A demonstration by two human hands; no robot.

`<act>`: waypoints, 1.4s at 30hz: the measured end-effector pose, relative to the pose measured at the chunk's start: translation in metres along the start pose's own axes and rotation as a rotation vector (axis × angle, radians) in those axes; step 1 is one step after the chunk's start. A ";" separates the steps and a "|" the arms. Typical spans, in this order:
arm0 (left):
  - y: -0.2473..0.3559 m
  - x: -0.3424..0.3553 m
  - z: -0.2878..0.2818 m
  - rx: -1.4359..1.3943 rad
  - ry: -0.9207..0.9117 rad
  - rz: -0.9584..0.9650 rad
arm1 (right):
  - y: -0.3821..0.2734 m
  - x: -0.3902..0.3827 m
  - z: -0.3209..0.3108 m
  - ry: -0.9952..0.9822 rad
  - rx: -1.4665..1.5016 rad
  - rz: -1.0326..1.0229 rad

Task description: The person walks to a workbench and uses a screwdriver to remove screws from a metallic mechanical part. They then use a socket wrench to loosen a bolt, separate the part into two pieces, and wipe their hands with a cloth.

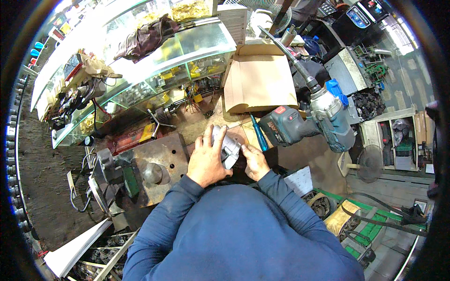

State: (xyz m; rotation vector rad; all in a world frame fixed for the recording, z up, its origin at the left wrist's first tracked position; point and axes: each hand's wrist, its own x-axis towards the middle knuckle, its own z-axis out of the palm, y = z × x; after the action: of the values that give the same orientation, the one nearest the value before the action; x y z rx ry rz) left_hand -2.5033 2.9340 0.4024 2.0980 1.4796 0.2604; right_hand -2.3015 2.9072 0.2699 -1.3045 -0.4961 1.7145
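Observation:
Over the bench in front of me, my left hand (206, 161) is wrapped round a silver-grey cast metal housing (230, 149), fingers over its top and thumb low at its near side. At the housing's right edge is my right hand (255, 162), its fingers curled in and thumb and forefinger pinched close against the part. Whatever the right fingers hold is too small or hidden to make out. A screwdriver (259, 133) with a blue-green handle lies just beyond my right hand. Beside it rests a cordless impact wrench (330, 117) with a long extension pointing away.
An open cardboard box (260, 77) stands behind the housing. To the left lie a steel plate (154, 171) with holes, a three-armed puller (158, 124) and a red box (133, 139). A glass cabinet (187, 54) of small parts lines the back. A wooden shelf unit (393, 140) stands right.

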 end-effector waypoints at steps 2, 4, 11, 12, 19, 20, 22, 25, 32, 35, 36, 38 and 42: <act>-0.001 0.000 0.001 0.001 0.028 0.016 | 0.003 -0.001 0.000 -0.013 -0.085 -0.151; -0.001 -0.001 0.001 0.006 0.034 0.020 | 0.002 -0.004 -0.002 -0.007 -0.040 -0.081; -0.001 0.001 0.002 -0.002 0.016 0.010 | -0.007 -0.006 -0.001 0.048 -0.078 0.051; -0.001 0.000 0.002 -0.002 0.017 0.013 | -0.005 -0.005 0.001 0.036 -0.121 -0.123; 0.000 0.001 0.002 0.009 0.015 0.011 | -0.008 -0.004 -0.008 0.117 0.045 0.297; 0.000 0.001 0.002 0.014 0.016 0.009 | -0.008 -0.005 -0.009 0.085 0.022 0.267; -0.001 0.001 0.002 0.007 0.017 0.014 | -0.008 -0.005 -0.005 0.028 0.003 0.175; -0.001 0.000 0.003 0.004 0.029 0.023 | -0.005 -0.006 0.005 0.094 -0.150 -0.081; -0.003 0.000 0.004 0.027 0.042 0.031 | -0.016 -0.011 -0.004 0.022 0.059 0.257; -0.002 0.000 0.003 0.021 0.043 0.035 | -0.009 -0.008 -0.003 -0.026 -0.101 -0.058; -0.002 0.000 0.003 0.007 0.037 0.027 | -0.008 -0.009 -0.004 -0.044 -0.169 -0.098; -0.001 0.000 0.003 -0.002 0.029 0.014 | -0.005 -0.009 -0.005 -0.034 0.005 0.012; -0.001 0.000 0.002 0.007 0.012 0.010 | -0.002 -0.005 -0.005 0.023 0.047 0.208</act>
State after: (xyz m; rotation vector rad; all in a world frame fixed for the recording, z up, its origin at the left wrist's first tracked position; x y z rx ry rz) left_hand -2.5030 2.9338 0.4002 2.1139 1.4791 0.2725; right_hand -2.2958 2.9028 0.2724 -1.3790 -0.3134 1.8669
